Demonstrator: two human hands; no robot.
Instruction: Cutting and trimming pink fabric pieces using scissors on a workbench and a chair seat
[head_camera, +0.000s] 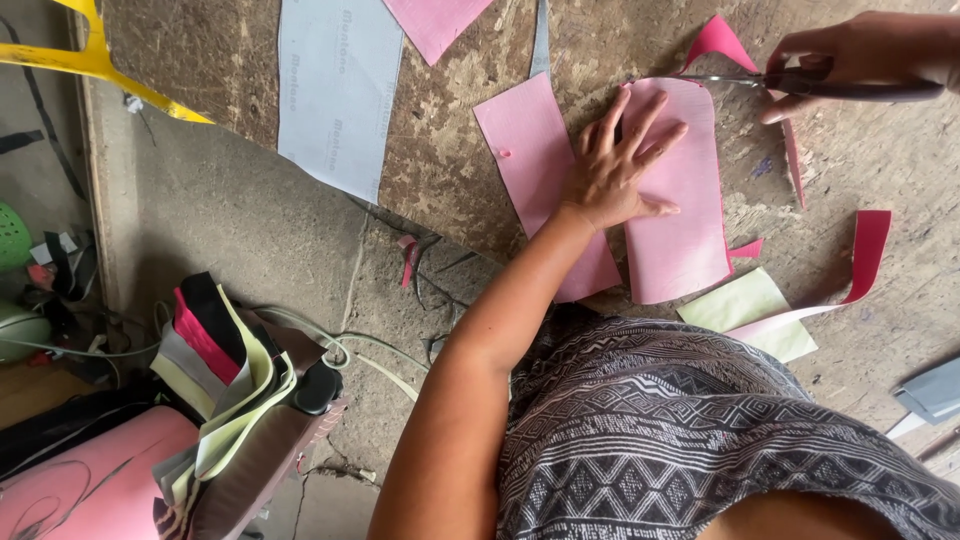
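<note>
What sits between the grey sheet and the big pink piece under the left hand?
Head view: a smaller pink rectangle lies between the grey sheet and the big pink piece, with bare worn tabletop beside it. The left hand overlaps both pink pieces.

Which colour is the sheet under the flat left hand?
Pink sheet, seen best in the head view.

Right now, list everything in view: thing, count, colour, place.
rounded pink sheet: one, pink, on the worktable under the left hand
flat pink piece: one, pink, beside it
pink offcuts: several, pink, around the sheet
pale green piece: one, light green, near table edge
grey sheet: one, grey, top left of table
worktable: one, worn brown
scissors: one pair, dark, at the sheet's top edge
stack of cut pieces: one, mixed colours, lower left
yellow bar: one, top left
left hand: flat on the sheet
right hand: holding the scissors
</note>
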